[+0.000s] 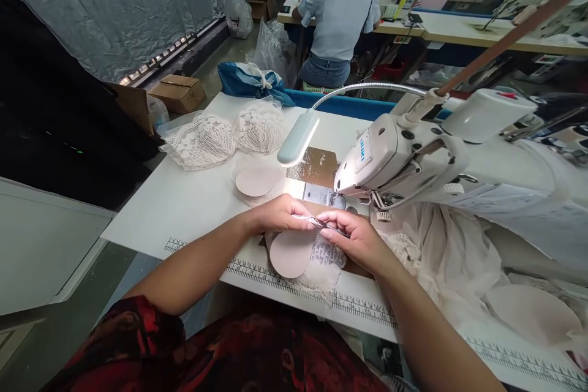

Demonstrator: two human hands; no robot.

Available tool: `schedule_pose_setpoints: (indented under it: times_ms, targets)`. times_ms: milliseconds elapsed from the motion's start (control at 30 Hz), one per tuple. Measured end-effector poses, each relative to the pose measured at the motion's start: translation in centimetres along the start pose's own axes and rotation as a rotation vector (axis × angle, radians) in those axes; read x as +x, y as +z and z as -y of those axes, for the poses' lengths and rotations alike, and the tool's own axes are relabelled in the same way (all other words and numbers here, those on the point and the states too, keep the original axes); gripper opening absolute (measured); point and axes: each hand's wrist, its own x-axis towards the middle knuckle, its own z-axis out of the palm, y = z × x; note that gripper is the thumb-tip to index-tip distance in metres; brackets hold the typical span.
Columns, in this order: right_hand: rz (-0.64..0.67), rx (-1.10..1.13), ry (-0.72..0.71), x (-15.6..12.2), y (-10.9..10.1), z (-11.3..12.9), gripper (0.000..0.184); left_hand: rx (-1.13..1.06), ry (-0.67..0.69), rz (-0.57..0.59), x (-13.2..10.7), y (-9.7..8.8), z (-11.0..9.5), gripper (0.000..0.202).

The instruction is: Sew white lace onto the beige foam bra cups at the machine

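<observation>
Close together in front of the sewing machine's needle area, both my hands are closed in a pinch. My left hand (283, 214) grips the upper edge of a lace bra cup piece, whose beige padded cup (290, 254) and white lace (328, 255) hang below the fingers onto the table edge. My right hand (351, 234) pinches a slim, shiny metallic tool (340, 232) that looks like thread snips; its tip lies at the left fingertips. The fingers partly hide the tool and fabric edge. The sewing machine (386, 156) stands just beyond my right hand.
A finished-looking lace bra (215, 138) and a loose beige cup (257, 180) lie on the white table (147, 214). A lamp (298, 138) hangs over the needle plate. Sheer fabric (459, 251) is heaped at right. A seated co-worker (342, 15) is ahead.
</observation>
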Motion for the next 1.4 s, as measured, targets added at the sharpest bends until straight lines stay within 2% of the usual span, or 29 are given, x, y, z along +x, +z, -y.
schedule_pose_setpoints:
  times_ms: [233, 400, 600, 767, 933, 1067, 1133, 1167, 1233, 1300, 1400]
  targets:
    - [0.006, 0.108, -0.041, 0.1, 0.6, 0.4, 0.021, 0.013, -0.023, 0.005, -0.1, 0.2, -0.4, 0.038]
    - [-0.029, 0.095, -0.002, 0.0, 0.7, 0.5, 0.021, 0.047, -0.041, 0.023, -0.2, 0.5, -0.9, 0.041]
    - [0.003, 0.093, -0.002, 0.0, 0.5, -0.8, 0.022, 0.113, -0.034, 0.016, -0.1, 0.4, -0.3, 0.041]
    - [0.045, 0.124, -0.015, 0.2, 0.8, 0.1, 0.022, 0.141, 0.014, 0.031, 0.1, 0.5, -0.1, 0.043]
    - [-0.009, 0.071, -0.006, 0.3, 1.2, 0.4, 0.020, 0.160, -0.003, 0.023, 0.1, 0.7, -0.2, 0.042]
    - [-0.100, 0.185, 0.060, 0.4, 1.7, -0.4, 0.028, 0.160, 0.002, 0.013, 0.3, 0.9, -0.3, 0.039]
    - [-0.055, 0.245, 0.077, 0.5, 2.0, -0.7, 0.042, 0.179, 0.035, 0.036, 0.3, 0.7, -0.5, 0.032]
    - [-0.017, 0.230, 0.076, 0.6, 2.0, -0.8, 0.043, 0.195, 0.049, 0.063, 0.1, 0.4, -0.6, 0.026]
    - [0.024, 0.120, 0.071, 0.5, 1.8, -0.8, 0.027, 0.240, 0.051, 0.123, -0.3, -0.3, -0.9, 0.023]
    - [0.013, 0.024, 0.068, 0.4, 1.4, -0.7, 0.015, 0.287, 0.016, 0.134, -1.0, -1.1, -1.0, 0.032]
    - [0.023, 0.045, 0.059, 0.3, 1.0, -0.4, 0.011, 0.323, 0.002, 0.033, -1.8, -1.6, -0.7, 0.039]
